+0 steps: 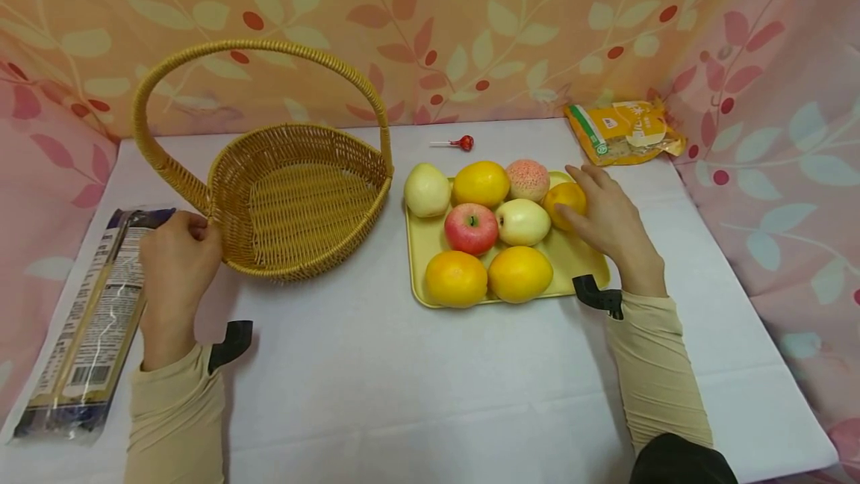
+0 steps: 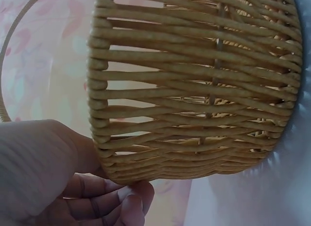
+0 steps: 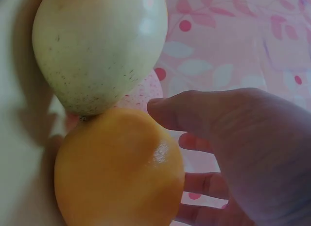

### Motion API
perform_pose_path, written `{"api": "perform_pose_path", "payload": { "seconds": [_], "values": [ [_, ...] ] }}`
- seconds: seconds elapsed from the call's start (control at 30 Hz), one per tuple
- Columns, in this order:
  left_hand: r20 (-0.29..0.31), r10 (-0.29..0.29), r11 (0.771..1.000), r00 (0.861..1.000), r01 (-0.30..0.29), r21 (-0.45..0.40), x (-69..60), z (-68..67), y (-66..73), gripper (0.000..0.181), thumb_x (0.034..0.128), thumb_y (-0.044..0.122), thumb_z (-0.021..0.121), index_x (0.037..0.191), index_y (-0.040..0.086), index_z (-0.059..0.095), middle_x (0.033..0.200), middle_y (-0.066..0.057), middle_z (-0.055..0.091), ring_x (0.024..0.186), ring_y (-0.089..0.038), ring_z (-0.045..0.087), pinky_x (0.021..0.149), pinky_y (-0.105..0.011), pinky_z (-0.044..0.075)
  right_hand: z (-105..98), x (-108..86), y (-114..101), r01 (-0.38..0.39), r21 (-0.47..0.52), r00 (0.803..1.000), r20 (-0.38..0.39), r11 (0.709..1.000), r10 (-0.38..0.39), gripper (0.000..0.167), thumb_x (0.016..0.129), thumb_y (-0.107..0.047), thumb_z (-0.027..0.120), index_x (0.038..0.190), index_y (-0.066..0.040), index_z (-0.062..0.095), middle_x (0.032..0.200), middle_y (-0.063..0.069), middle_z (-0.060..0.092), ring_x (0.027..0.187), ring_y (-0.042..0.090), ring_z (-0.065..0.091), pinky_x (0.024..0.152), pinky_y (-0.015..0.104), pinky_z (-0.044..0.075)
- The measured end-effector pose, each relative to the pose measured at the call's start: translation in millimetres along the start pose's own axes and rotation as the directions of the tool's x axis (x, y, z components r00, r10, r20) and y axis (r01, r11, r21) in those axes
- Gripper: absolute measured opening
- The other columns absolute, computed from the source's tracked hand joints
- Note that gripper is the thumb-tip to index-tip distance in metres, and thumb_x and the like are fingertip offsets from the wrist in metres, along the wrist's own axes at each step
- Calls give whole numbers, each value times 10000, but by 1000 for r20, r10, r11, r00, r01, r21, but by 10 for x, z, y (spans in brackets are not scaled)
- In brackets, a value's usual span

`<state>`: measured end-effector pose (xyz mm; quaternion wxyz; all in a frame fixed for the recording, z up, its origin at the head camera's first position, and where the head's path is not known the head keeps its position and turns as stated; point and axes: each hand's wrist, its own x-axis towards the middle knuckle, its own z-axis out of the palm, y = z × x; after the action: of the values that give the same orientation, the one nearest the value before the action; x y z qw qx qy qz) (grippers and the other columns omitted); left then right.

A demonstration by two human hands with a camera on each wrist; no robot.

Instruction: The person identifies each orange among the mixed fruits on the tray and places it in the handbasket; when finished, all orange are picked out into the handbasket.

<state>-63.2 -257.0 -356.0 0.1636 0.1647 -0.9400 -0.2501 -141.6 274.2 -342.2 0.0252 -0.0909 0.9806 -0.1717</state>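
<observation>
My left hand (image 1: 180, 275) pinches the left rim of a wicker basket (image 1: 302, 264), close to the foot of its tall handle. In the left wrist view, fingertips of the left hand (image 2: 104, 197) lie against the basket's woven side (image 2: 194, 90). My right hand (image 1: 614, 219) curves its thumb and fingers round an orange (image 1: 564, 204) at the right of a yellow tray (image 1: 581, 264). The right wrist view has the thumb of the right hand (image 3: 228, 143) at the orange's edge (image 3: 116, 172), with other fingers partly hidden behind it; a pale green fruit (image 3: 99, 46) touches the orange.
The tray also bears a red apple (image 1: 471, 229), a pink textured fruit (image 1: 527, 179) and several yellow and green fruits. A lollipop (image 1: 463, 143) and a yellow packet (image 1: 626, 131) lie behind. Left of the basket is a long clear package (image 1: 90, 327). Patterned cloth borders the table.
</observation>
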Motion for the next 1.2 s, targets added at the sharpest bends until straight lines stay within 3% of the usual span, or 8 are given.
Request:
{"api": "perform_pose_path", "payload": {
  "seconds": [0.2,0.73,1.2],
  "values": [
    [-48,41,999,998,-41,-1,-3,23,10,309,909,134,510,938,-134,662,797,-311,648,704,-424,566,510,-297,328,19,26,38,-13,-19,998,58,1000,14,709,934,-350,602,1522,-81,311,1542,295,286,1373,522,309,1073,686,273],
    [-7,8,1000,1000,-8,9,-8,4,7,316,918,131,502,986,-138,655,841,-319,650,711,-408,571,493,-271,333,9,5,67,-54,-19,985,161,998,57,750,912,-314,623,1538,-90,274,1535,290,286,1367,518,308,1039,726,274],
    [-9,16,1000,1000,-16,18,-16,13,-12,318,927,143,495,976,-131,648,827,-310,639,705,-408,557,505,-302,334,6,7,88,-46,-17,988,147,999,48,763,880,-268,663,1529,-98,300,1511,267,336,1326,493,367,1021,719,304]
  ]
}}
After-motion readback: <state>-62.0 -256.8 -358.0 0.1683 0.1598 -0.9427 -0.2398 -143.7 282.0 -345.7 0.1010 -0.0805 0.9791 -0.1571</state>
